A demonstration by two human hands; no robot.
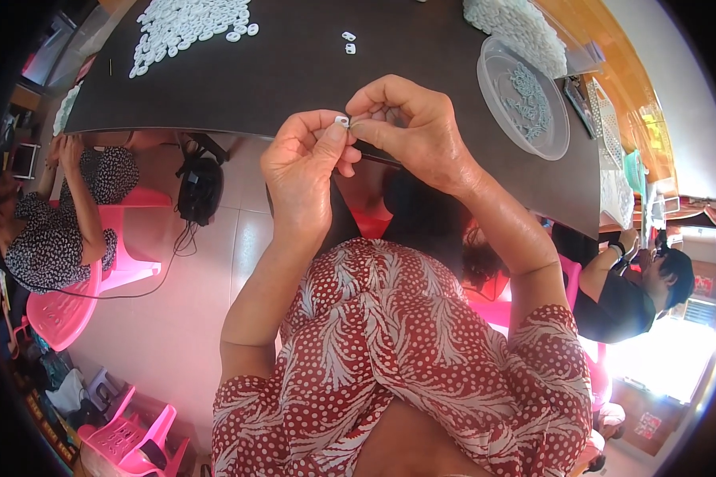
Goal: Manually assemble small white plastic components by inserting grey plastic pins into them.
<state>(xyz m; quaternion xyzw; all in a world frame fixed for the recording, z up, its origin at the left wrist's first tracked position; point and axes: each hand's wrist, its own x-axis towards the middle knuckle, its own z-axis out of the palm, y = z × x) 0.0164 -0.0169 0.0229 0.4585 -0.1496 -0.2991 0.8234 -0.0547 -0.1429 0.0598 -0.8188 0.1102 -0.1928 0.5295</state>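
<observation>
Though small, white piece (341, 120) in left hand (304, 159), right hand (415, 131) alongside

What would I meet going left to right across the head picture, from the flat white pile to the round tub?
Flat white pile, left hand pinching a small white piece, right hand, round clear tub.

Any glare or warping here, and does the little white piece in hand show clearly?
Head view: the bright opening at lower right is blown out white; the table bows along its near edge; corners go black; the white piece in the left hand shows, but too small for fine detail.
</observation>
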